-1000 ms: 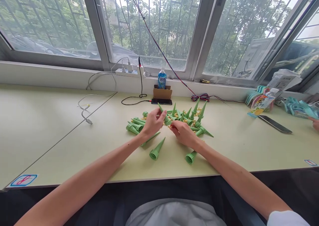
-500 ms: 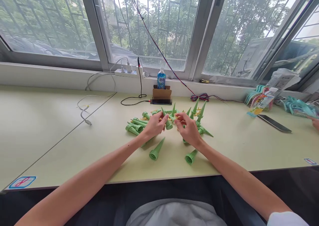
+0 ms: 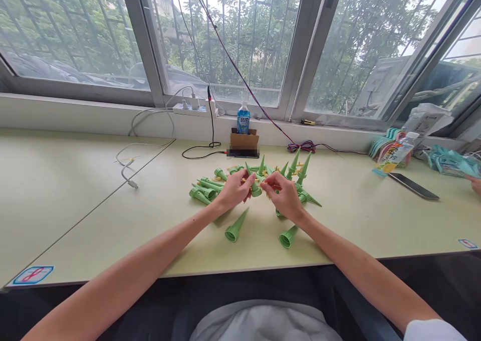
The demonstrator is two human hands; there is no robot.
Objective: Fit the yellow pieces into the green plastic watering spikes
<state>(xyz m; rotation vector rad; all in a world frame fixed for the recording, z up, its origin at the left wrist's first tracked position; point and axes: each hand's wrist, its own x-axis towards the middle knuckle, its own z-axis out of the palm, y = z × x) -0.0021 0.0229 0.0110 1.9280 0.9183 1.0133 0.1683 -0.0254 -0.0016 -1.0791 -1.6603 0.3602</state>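
Observation:
My left hand grips a green cone with its wide end toward the right and down. Close beside it, my right hand is pinched on a small yellow piece at the cone's side; the fingers partly hide it. Several green cones lie left of my hands, and others stand or lie behind and to the right, such as an upright one. Two single cones lie nearer the front edge, one at the centre and one on the right.
Behind the cones stand a small cardboard box and a blue bottle. A white cable lies on the left. At right are a phone, a tilted bottle, teal bags and another person's hand.
My right hand has moved slightly left, closer to the held cone, with its fingers now pinched nearer together. My left hand and the cone have shifted very slightly right.

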